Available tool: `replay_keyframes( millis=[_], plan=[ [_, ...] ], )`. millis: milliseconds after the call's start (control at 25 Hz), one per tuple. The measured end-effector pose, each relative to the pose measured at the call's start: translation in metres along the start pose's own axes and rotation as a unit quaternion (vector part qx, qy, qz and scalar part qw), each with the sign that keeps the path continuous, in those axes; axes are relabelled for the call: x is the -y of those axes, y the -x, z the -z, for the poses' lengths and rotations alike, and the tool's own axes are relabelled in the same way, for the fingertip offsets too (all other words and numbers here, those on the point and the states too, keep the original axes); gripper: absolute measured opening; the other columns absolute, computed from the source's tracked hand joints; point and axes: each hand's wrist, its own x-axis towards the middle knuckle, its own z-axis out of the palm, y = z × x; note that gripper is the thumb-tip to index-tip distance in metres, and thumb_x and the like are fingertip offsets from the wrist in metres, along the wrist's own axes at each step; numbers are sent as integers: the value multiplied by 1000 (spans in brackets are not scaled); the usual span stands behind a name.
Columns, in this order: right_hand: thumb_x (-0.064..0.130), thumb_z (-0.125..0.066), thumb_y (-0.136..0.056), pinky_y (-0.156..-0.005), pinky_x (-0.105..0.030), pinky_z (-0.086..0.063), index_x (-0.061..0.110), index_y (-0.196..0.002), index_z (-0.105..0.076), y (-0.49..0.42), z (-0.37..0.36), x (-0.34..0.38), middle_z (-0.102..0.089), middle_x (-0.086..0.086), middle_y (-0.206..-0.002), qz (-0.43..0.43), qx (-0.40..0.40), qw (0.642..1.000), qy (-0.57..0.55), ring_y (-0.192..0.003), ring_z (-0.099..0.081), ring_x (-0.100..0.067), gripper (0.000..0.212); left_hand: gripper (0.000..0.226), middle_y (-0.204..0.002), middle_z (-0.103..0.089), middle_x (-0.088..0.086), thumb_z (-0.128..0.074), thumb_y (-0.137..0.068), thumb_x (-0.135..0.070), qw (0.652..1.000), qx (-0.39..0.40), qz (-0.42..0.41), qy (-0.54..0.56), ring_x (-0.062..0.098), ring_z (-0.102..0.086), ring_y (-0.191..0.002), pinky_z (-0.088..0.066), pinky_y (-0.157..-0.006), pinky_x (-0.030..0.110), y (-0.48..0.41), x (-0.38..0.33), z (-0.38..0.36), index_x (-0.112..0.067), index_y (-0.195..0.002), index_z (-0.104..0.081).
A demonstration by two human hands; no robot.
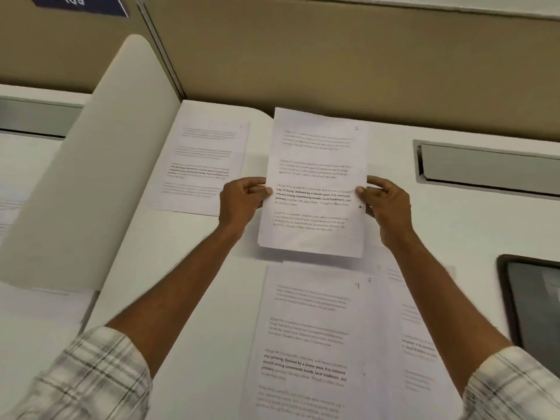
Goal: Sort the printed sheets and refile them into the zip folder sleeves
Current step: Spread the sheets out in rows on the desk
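White desk (181,283) against a beige partition wall (333,56), with a white divider panel (100,165) standing at frame left, a metal cable slot (491,165) upper right and a dark screen (533,304) at the right edge. At frame centre is the held sheet (315,183), printed side up, long axis running bottom to top of frame, away from the person. A shadow under its near edge suggests it is lifted off the desk. The left hand (242,204) pinches its left edge at mid-height, thumb on top and fingers curled under. The right hand (391,210) pinches the right edge the same way, so the grips sit opposite each other across the short axis. The corner number on the held sheet is blurred and reads as 2 or 3, cannot tell which. The sheet marked 1 (200,165) lies flat to the upper left, just beside the left hand, same orientation. The stack marked 9 (306,338) lies at lower centre, with more sheets (418,344) fanned out under it to the right. No zip folder is in view. Likely step: sorting by number, laying pages out in order. The held sheet hangs right of the sheet marked 1, so the drop spot is straight below it; the left hand is nearer that neighbour and its edge should not overlap it
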Motion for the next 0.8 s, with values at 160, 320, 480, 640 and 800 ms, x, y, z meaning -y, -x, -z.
replay_keyframes(
  millis=[160, 320, 480, 640, 800],
  plan=[
    [23, -84, -81, -88, -49, -60, 28, -113, -71, -45, -42, -17, -76, -4, -98, 33, -37, 994, 93, -83, -70, -19, 35, 31, -90, -79, 4, -88, -79, -14, 997, -39, -10, -66, 25, -76, -90, -62, -89, 44, -54, 20, 10, -14, -109, -79],
    [18, -82, -81, -83, -32, -60, 22, -113, -69, -72, -65, -31, -74, 2, -98, 55, -66, 986, 143, -81, -70, -8, 35, 31, -87, -78, 4, -88, -79, -14, 991, -48, -46, -115, 15, -73, -79, -61, -90, 41, -86, 32, 8, -13, -108, -79],
    [11, -81, -82, -74, -12, -53, 13, -114, -68, -85, -74, -42, -71, 0, -107, 116, -62, 976, 172, -77, -65, 7, 34, 39, -106, -75, -1, -85, -84, -17, 974, -60, -113, -188, 6, -67, -80, -54, -80, 11, -94, 31, 8, -13, -121, -74],
    [16, -83, -82, -88, -27, -55, 23, -113, -67, -82, -76, -52, -64, 1, -126, 201, -39, 948, 243, -111, -59, -17, 35, 36, -124, -65, -5, -79, -91, -26, 928, -59, -244, -275, 10, -57, -89, -50, -81, 18, -83, 41, 0, -21, -125, -68],
    [30, -72, -91, -93, -37, -39, 27, -114, -69, -68, -83, -62, -56, 5, -139, 226, -26, 882, 413, -124, -49, -22, 24, 48, -147, -56, 5, -64, -99, -40, 882, 14, -295, -368, 25, -48, -137, -38, -115, 42, -64, 64, -25, -16, -141, -59]
  ],
)
